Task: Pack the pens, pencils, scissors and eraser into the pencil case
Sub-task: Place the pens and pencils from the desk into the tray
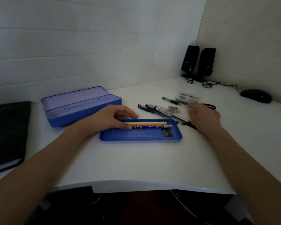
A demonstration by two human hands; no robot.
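So the blue tray (140, 138) sat in the middle of the white desk (136, 163), w/ a few pencils lying along its far edge: a yellow/white pencil (150, 123), a dark green one just behind it, and a blue patterned pencil (152, 127) on the near side. Left hand (111, 118) was on the left end of that bunch, fingers curled together and thumb tip pressed against the blue patterned pencil, so clamped on the pencils afaict.

Pencil case (81, 105) was far left of the tray, lid open, nothing visible inside.

Right hand (204, 115) was over to the right, reaching into the loose pile. It was blurry, fingers looked a bit spread, couldn't tell if it had hold of anything. Black pens (148, 108) lay just left of it, small erasers (172, 110) next to those, and the black scissors handle (210, 106) poked out just behind the hand. A packaged item (186, 98) sat farther back.

Other stuff: dark folder (6, 133) at the left edge, two black speakers (198, 62) in the far corner, black mouse (256, 96) far right.
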